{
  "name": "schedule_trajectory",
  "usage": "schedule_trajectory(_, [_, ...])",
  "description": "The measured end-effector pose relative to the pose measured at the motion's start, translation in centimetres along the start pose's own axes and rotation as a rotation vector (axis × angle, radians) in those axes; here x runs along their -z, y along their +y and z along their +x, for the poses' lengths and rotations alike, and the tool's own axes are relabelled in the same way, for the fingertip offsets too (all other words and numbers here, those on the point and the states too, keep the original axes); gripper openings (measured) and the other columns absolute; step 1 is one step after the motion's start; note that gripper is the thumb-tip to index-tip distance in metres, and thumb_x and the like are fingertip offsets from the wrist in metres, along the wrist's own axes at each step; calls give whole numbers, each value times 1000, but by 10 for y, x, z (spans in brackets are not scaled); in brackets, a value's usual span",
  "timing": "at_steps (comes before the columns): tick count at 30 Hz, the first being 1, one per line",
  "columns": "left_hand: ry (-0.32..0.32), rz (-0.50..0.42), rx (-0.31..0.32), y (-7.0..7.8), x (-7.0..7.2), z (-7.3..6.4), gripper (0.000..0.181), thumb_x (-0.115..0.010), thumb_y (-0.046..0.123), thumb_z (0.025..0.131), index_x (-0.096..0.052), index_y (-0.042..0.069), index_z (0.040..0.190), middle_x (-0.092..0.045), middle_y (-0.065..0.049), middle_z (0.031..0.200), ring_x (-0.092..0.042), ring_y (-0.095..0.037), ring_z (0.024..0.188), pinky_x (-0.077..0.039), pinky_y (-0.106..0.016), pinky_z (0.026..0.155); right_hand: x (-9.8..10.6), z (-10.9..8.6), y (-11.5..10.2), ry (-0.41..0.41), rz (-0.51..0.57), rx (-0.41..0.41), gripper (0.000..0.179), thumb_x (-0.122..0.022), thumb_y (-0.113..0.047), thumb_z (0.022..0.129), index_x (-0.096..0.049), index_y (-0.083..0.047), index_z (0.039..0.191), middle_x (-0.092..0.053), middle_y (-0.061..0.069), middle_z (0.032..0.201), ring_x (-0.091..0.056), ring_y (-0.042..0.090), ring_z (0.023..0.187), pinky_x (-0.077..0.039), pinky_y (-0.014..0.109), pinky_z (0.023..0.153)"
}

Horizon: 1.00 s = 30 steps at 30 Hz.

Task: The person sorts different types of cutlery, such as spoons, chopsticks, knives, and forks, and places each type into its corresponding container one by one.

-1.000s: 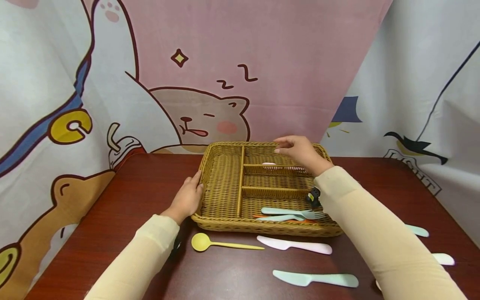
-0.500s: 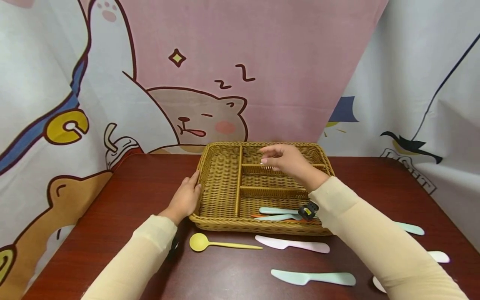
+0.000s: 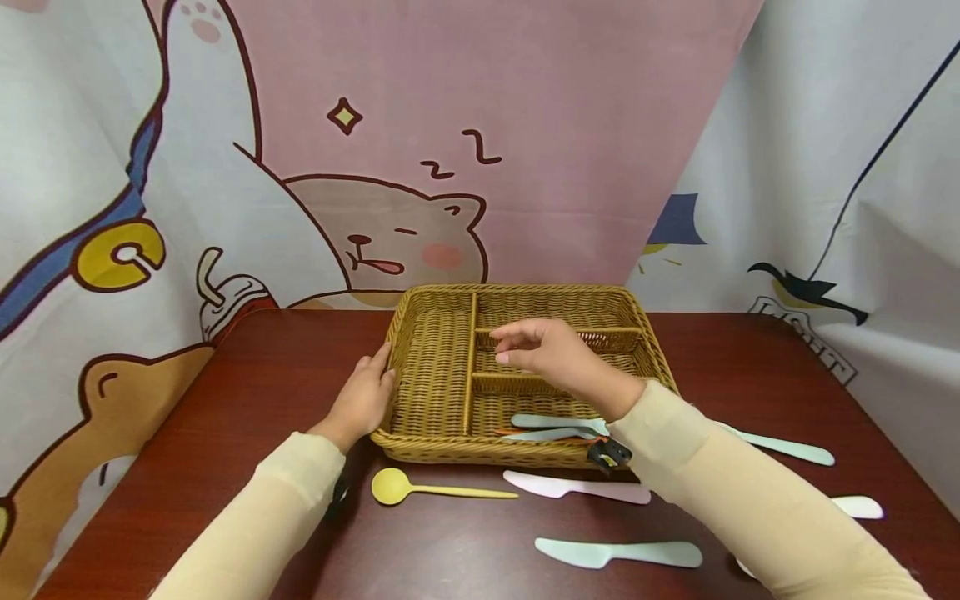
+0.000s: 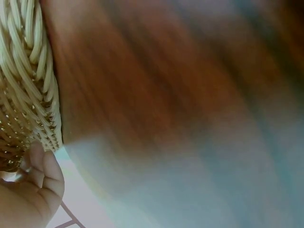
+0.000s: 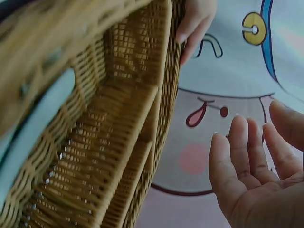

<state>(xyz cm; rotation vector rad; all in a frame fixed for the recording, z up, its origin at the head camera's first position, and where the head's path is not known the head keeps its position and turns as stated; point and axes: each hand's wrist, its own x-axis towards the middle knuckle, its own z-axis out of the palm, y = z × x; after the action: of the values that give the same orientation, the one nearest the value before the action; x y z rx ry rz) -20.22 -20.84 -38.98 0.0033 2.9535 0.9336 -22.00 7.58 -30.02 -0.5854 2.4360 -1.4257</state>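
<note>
A wicker basket (image 3: 431, 358) with divided compartments stands near the table's back edge. My left hand (image 3: 360, 400) touches its left rim from outside, fingers along the wall; the left wrist view shows those fingertips at the weave. My right hand (image 3: 551, 354) hovers over the middle compartment with nothing in it, its fingers loosely curved; spread fingers (image 5: 240, 147) show beside the basket in the right wrist view. In the front compartment lie a light blue fork (image 3: 551, 421), a second light blue utensil (image 3: 551, 434) and a mostly hidden orange piece. Something pinkish shows through the rear divider.
On the table (image 3: 450, 558) before the basket lie a yellow spoon (image 3: 393, 487), a pink knife (image 3: 573, 487) and a mint knife (image 3: 618, 552). To the right lie a light blue handle (image 3: 795, 448) and a white handle (image 3: 858, 507), partly under my right sleeve. A printed curtain (image 3: 562, 167) hangs behind.
My right hand has moved left and toward me, from above the back compartment to above the middle one. The left hand stays at the basket's left rim. The camera has turned slightly right.
</note>
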Motion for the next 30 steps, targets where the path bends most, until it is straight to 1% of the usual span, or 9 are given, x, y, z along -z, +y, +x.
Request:
schedule_trajectory(5, [-1,-1,4,0,1,0,55,-33,23,107,-14,7,156,-39,-26,137,-47,-39,123,-38,-53,101,-10,-8,-2,-19,-38,51,33,-69,-12,90,-67,-4,122,-69,11,106,-63,20,95,-52,32,78])
schedule_trajectory(11, [-5,0,9,-1,2,0,55,-32,23,107,-12,7,156,-38,-26,138,-46,-40,125,-37,-54,101,-23,-18,-5,-44,-25,53,32,-70,-11,89,-68,-6,120,-70,6,101,-63,15,88,-52,31,76])
schedule_trajectory(14, [-3,-1,4,-2,3,0,56,-33,23,107,-13,7,156,-39,-26,136,-46,-39,123,-38,-54,101,-30,-23,-5,-59,-33,76,32,-70,-11,89,-68,-5,120,-70,8,101,-63,14,87,-51,30,74])
schedule_trajectory(18, [-1,1,-1,-1,2,0,55,-33,22,107,-13,7,156,-40,-25,135,-47,-39,123,-38,-53,101,-38,-31,-6,-84,-14,91,31,-70,-8,88,-69,-4,119,-70,10,101,-63,11,86,-52,29,73])
schedule_trajectory(23, [-6,3,6,-1,1,1,55,-33,23,107,-13,8,156,-40,-25,136,-48,-39,121,-39,-53,99,-47,-38,-4,-118,2,141,30,-71,-7,86,-69,-1,115,-70,8,95,-62,9,84,-52,26,70])
schedule_trajectory(25, [-8,3,8,-1,1,1,55,-33,23,107,-13,8,156,-39,-25,136,-48,-39,121,-39,-53,99,-51,-41,-3,-129,-4,155,29,-72,-7,86,-70,-1,115,-70,9,95,-62,9,85,-52,24,70])
schedule_trajectory(30, [-3,-1,4,0,1,0,55,-34,22,107,-13,7,156,-40,-25,135,-47,-39,122,-38,-53,101,-60,-48,-2,-162,-8,168,29,-72,-8,87,-70,-2,115,-70,12,98,-62,9,87,-51,23,71])
